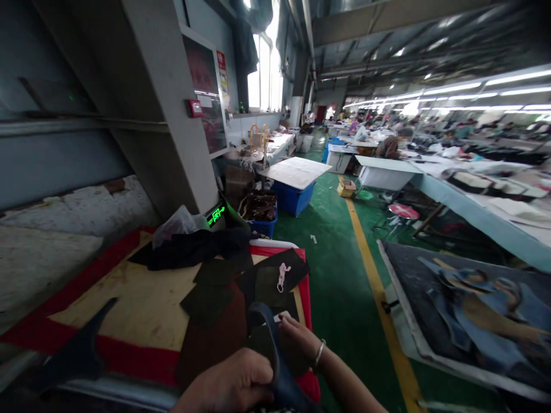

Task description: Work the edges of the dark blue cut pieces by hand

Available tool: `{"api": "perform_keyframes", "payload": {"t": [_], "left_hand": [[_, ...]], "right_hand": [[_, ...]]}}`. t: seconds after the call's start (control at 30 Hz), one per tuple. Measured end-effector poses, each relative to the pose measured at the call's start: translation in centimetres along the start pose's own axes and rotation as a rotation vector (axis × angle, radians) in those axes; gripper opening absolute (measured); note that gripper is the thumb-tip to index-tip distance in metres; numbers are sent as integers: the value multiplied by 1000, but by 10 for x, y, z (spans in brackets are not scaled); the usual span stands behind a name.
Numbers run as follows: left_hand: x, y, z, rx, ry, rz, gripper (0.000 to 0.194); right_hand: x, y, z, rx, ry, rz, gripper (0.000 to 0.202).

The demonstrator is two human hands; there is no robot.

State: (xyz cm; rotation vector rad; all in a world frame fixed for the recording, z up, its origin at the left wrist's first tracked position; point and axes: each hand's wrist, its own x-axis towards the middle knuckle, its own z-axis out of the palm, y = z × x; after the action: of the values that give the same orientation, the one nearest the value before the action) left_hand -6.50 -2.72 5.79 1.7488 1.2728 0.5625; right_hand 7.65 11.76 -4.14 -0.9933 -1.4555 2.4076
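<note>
In the lower middle of the head view, my left hand (236, 376) is closed on a dark blue curved strip of material (275, 350), which rises in an arc between my two hands. My right hand (301, 339), wearing a bracelet, is just right of the strip. Its fingers are together at a small white flat piece (282, 316), whose kind is unclear. Beneath both hands are dark green and brown sheets (215, 327) on a red-covered table (142, 355). Another dark blue cut piece (81, 350), blurred, is at the table's near left.
A pink ribbon-like item (282, 276) lies on the dark sheets. Dark cloth (198, 249) and a clear plastic bag (178, 223) sit at the back. Right of the green aisle (331, 304), another table (404, 258) carries blue pieces. A person (390, 146) works farther off.
</note>
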Motion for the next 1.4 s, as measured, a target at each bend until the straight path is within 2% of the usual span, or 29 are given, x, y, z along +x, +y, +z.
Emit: {"api": "perform_keyframes", "payload": {"t": [0.1,0.2,0.27,0.33,0.43,0.53,0.6,0.67,0.73,0.8,0.87,0.9,0.97,1.03,1.1,1.17,1.3,1.4], "left_hand": [[2,6,3,23,-22,6,19],[3,10,4,30,-21,-7,15],[3,9,7,29,-18,-43,16],[3,4,11,51,10,-115,17],[2,-5,17,118,102,-278,18],[4,-10,20,134,317,-389,19],[9,-10,22,-4,465,-397,30],[18,-10,24,-276,532,-392,39],[28,-12,29,-601,503,-416,46],[36,-18,37,-900,401,-482,55],[42,-26,47,-1087,328,-529,52],[44,-29,53,-1139,328,-535,45],[45,-32,63,-1207,417,-500,36],[46,-31,70,-1263,550,-437,37],[46,-26,73,-1242,681,-364,35],[46,-18,73,-1095,758,-310,32],[46,-2,72,-728,753,-258,26],[44,5,73,-564,712,-241,24]], "right_hand": [[-9,8,-13,38,-37,42,55],[-26,0,-18,62,-175,-97,48],[-39,-9,-19,20,-218,-196,44],[-50,-16,-18,-96,-151,-271,33],[-65,-19,-19,-340,79,-443,15],[-77,-15,-20,-461,209,-589,7],[-84,-12,-19,-508,190,-640,8],[-91,-9,-13,-575,103,-681,13],[-100,-9,-5,-657,-12,-708,17],[-109,-11,3,-768,-119,-710,20],[-117,-14,8,-862,-192,-697,22],[-119,-15,9,-896,-213,-694,22],[-122,-15,7,-935,-235,-684,22],[-122,-12,4,-918,-247,-643,20],[-120,-8,0,-834,-221,-580,18],[-116,-3,-4,-701,-103,-513,18],[-107,0,-12,-517,190,-462,22],[-101,-3,-14,-552,204,-526,21]]}}
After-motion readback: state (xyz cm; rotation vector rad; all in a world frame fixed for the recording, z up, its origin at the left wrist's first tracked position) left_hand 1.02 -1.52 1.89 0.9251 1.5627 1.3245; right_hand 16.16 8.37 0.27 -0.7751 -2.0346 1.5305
